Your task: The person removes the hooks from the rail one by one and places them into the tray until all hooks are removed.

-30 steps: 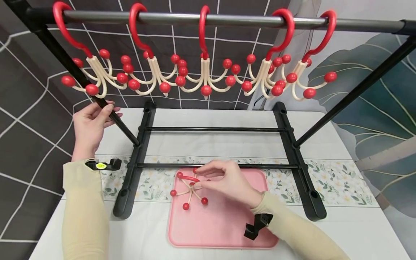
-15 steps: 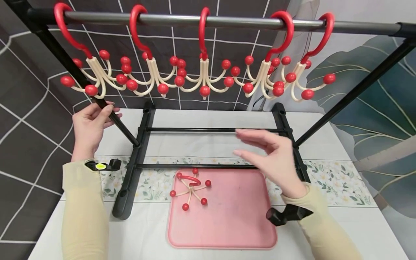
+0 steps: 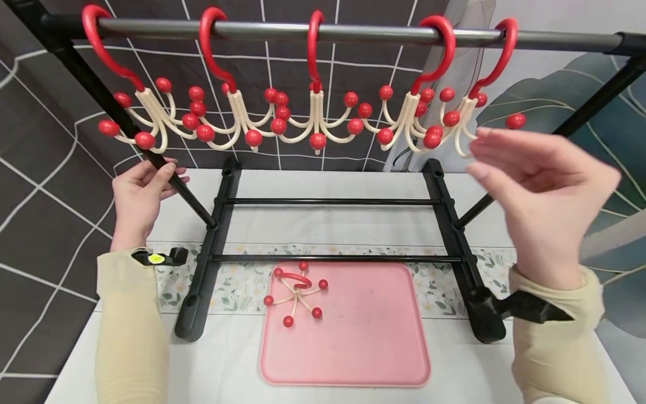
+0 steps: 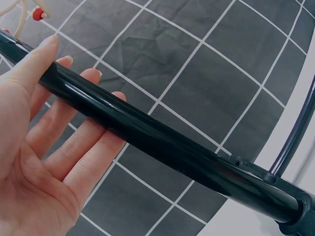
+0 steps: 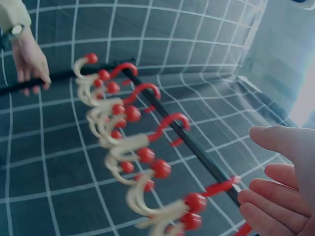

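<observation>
My left hand [image 3: 135, 196] holds the slanted black post [image 4: 157, 132] on the left side of a rack, thumb in front and fingers behind. My right hand [image 3: 545, 196] is raised at the right, holding nothing, its fingers spread from the thumb. In the head view it overlaps the rack's right post [image 3: 476, 210] and part of the rightmost hanger [image 3: 508, 50], which has a red hook. Several such hangers [image 5: 170, 120], with cream arms and red ball tips, hang from the top rail [image 3: 373, 32]. Another hanger [image 3: 296, 295] lies on a pink tray [image 3: 373, 342].
The rack's black feet [image 3: 198, 306] stand on a white table [image 3: 217, 365] with a floral strip, joined by two low crossbars [image 3: 333, 258]. The tray sits in front of the crossbars. Dark grid-patterned cloth [image 3: 45, 224] hangs behind and to the left.
My right hand has let go of the hanger on the tray, leaving it at the upper left there, and moved up and right. My left hand keeps its hold on the post.
</observation>
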{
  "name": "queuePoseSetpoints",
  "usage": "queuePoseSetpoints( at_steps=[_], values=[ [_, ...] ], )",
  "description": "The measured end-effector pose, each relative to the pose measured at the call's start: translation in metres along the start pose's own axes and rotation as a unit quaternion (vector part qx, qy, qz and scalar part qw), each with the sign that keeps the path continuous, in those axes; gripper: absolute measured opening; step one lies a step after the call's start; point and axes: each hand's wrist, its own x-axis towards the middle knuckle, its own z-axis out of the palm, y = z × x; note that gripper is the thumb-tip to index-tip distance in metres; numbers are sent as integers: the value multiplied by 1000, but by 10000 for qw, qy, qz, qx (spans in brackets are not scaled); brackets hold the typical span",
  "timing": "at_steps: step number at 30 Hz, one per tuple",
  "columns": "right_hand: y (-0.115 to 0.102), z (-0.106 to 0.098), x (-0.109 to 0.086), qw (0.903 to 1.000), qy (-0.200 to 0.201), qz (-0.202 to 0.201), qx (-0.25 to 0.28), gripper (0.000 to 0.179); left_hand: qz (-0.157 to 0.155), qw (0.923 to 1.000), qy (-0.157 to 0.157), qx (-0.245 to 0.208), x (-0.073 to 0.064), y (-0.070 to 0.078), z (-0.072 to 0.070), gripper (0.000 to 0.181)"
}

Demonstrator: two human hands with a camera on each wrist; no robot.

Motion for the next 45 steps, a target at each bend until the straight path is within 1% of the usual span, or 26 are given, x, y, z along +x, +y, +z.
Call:
queuePoseSetpoints(
  at_steps=[2,5,8,10,11,13,14,15,17,18,19,20,22,24,30,32,35,39,42,45],
  values=[
    [-1,-5,11,9998,134,-100,-108,37,-2,10000,4,27,0,0,0,25],
    [-2,-12,27,9986,241,-118,-445,38,8,10000,12,80,0,-1,0,24],
    [-2,-17,41,9957,278,-20,-888,38,51,9999,13,94,0,0,0,24],
    [-2,-18,49,9953,341,120,-898,39,71,9999,7,91,1,0,1,24],
    [-2,-19,53,9920,312,131,-1220,37,70,9999,3,76,1,0,1,25],
    [-2,-20,59,9821,203,175,-1863,35,55,10000,-10,8,1,1,2,25],
    [-2,-20,62,9740,78,110,-2260,34,40,10000,-18,-21,1,1,2,25],
    [-1,-21,65,9672,-13,73,-2539,34,27,10000,-24,-36,1,1,2,26],
    [0,-20,70,9504,-76,84,-3108,33,3,10000,-28,-84,1,1,2,26],
    [1,-19,72,9478,-70,155,-3184,34,-4,9999,-27,-100,1,1,2,26],
    [2,-18,75,9471,-32,251,-3201,34,-7,9999,-23,-115,1,1,2,26],
    [3,-17,76,9430,-55,231,-3321,34,-9,9999,-22,-134,1,1,2,27],
    [5,-14,79,9443,77,466,-3256,35,-12,9999,-15,-170,1,1,2,27],
    [8,-13,80,9411,47,480,-3347,34,-15,9998,-19,-175,1,0,1,27],
    [15,-9,78,9391,-4,563,-3390,34,-20,10000,-22,-93,-1,-1,0,27],
    [17,-7,79,9396,33,580,-3373,33,-19,10000,-9,-86,-1,-1,0,27],
    [19,-6,80,9378,165,587,-3416,30,-29,10000,24,-2,-1,-1,0,26],
    [19,-8,84,9406,370,622,-3317,28,-21,9999,37,92,0,-2,0,26],
    [21,-11,88,9443,425,563,-3214,28,36,10000,12,23,2,-1,0,26],
    [22,-12,92,9448,488,453,-3208,28,70,10000,-14,-43,4,-1,0,27]
  ],
)
